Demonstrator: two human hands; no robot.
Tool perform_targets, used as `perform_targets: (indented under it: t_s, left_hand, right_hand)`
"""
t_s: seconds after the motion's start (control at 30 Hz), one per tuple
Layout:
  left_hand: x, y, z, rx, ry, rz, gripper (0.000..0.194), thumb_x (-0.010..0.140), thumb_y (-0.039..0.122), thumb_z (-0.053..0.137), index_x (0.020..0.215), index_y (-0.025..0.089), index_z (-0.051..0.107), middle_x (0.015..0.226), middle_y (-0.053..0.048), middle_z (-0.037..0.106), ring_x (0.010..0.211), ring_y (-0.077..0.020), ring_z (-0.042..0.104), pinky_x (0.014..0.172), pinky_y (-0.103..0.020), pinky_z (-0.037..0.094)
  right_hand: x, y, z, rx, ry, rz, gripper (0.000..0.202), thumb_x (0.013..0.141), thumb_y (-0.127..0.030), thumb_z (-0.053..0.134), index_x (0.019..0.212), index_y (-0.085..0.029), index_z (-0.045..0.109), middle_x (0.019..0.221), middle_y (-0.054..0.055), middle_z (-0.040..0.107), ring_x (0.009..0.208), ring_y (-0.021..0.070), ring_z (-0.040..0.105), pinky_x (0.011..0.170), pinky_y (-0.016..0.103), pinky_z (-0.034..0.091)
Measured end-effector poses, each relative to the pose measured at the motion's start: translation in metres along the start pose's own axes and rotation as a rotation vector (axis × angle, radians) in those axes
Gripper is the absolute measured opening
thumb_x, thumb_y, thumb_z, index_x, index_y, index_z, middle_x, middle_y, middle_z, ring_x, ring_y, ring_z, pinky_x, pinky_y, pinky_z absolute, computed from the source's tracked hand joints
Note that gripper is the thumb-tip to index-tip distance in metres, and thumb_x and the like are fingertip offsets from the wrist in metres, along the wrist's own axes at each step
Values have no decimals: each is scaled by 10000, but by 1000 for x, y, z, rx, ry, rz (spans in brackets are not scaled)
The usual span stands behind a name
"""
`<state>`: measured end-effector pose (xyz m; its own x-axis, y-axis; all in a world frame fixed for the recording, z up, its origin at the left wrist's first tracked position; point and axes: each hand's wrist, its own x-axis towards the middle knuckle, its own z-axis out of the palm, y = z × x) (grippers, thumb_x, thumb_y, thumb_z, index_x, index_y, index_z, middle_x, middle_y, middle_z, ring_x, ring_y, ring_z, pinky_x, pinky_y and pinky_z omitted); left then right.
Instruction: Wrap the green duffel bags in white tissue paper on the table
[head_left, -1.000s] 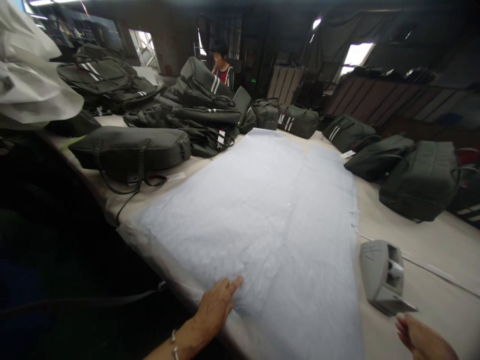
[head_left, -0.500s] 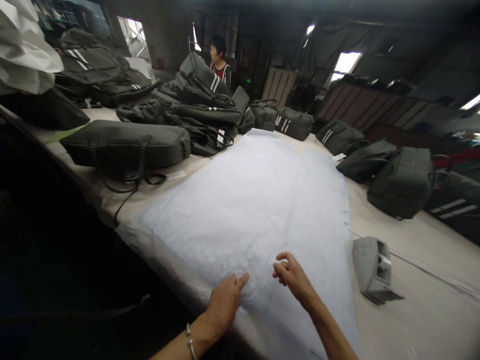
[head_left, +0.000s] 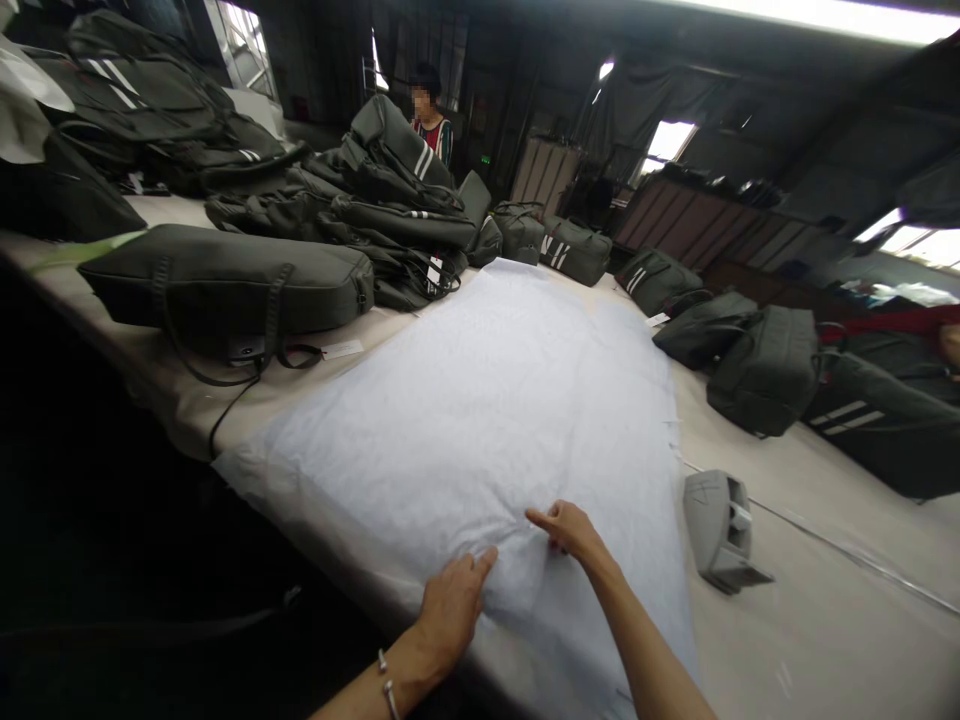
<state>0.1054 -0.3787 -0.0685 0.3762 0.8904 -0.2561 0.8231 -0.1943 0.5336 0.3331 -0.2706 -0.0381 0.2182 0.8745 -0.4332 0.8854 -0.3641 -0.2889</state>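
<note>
Tissue paper (head_left: 480, 400), pale, seemingly thin, crinkled

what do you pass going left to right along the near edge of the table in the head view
left hand flat on the white paper sheet → right hand pinching the sheet → grey tape dispenser → bare table

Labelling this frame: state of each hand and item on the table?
Left hand: flat on the paper, open.
Right hand: pinching the top sheet.
Paper: spread flat, near edge wrinkled.
Tape dispenser: on table, untouched.
Nearest bag: lying flat, zipped.
</note>
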Motion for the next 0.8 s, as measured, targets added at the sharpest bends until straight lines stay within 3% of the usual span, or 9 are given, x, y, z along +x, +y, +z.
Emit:
perform_targets:
  t_s: [0.1, 0.17, 0.23, 0.33, 0.4, 0.47, 0.6, 0.7, 0.8]
  left_hand:
    - [1, 2, -3, 26, -29, -16, 763, 718, 37, 448, 1453, 240, 422, 1187, -80, 662, 1047, -285, 633, 904, -422, 545]
    - [1, 2, -2, 21, -28, -16, 767, 716, 38, 453, 1450, 257, 422, 1161, -72, 670, 1026, -277, 637, 887, -411, 550]
    - [1, 0, 2, 7, -15, -5, 781, 713, 38, 466, 1454, 277, 409, 1173, -63, 667, 1027, -267, 635, 897, -404, 542]
    - [0, -5, 10, -4, -44, -22, 835, 684, 50, 528, 1470, 289, 380, 1224, -65, 651, 1063, -286, 626, 925, -428, 523]
    - [1, -10, 11, -25, -98, -38, 850, 676, 74, 579, 1472, 293, 377, 1214, -65, 661, 1055, -298, 637, 926, -430, 521]
    - [7, -16, 10, -47, -91, -24, 814, 710, 110, 607, 1468, 305, 384, 1180, -55, 681, 1026, -289, 654, 906, -403, 530]
    - [37, -32, 6, 69, 187, 208, 737, 843, 286, 631, 1499, 360, 302, 1337, -52, 611, 1184, -307, 587, 993, -423, 479]
    - [71, -44, 11, 271, 357, 385, 731, 944, 410, 525, 1545, 346, 114, 1493, -67, 460, 1332, -318, 468, 1073, -480, 400]
    - [96, -50, 20, 377, 377, 366, 691, 996, 336, 440, 1538, 352, 12, 1473, -62, 475, 1309, -273, 502, 1056, -468, 411]
  right_hand:
    - [-3, 2, 6, 1, 172, -22, 634, 924, -642, 304, 1218, -155, 584, 1216, 170, 662, 1116, 275, 629, 892, 385, 491]
    - [-5, 3, 27, -55, 313, -127, 666, 956, -589, 232, 1419, -147, 415, 1506, 164, 414, 1406, 281, 353, 1114, 461, 309]
    - [-6, 8, 54, -150, 371, -272, 679, 954, -571, 259, 1475, -145, 354, 1585, 136, 277, 1485, 280, 149, 1188, 508, 120]
    - [-1, 19, 76, -204, 292, -355, 702, 942, -592, 272, 1489, -159, 354, 1588, 117, 270, 1488, 285, 135, 1193, 536, 66]
    - [13, 26, 67, -121, 291, -303, 735, 943, -615, 214, 1501, -151, 328, 1589, 116, 264, 1486, 272, 151, 1193, 535, 96]
    - [37, 31, 42, -11, 374, -246, 778, 942, -627, 136, 1517, -122, 277, 1597, 125, 237, 1489, 256, 143, 1194, 528, 111]
    - [103, 32, -11, -1, 469, -181, 823, 929, -638, 121, 1529, -82, 213, 1612, 139, 169, 1496, 264, 94, 1191, 550, 92]
    - [149, 31, -17, -168, 401, -209, 793, 934, -596, 185, 1518, -62, 244, 1604, 146, 192, 1492, 281, 111, 1191, 554, 81]
    - [181, 29, -5, -298, 378, -306, 739, 946, -549, 230, 1513, -76, 276, 1596, 129, 224, 1488, 277, 135, 1198, 526, 38]
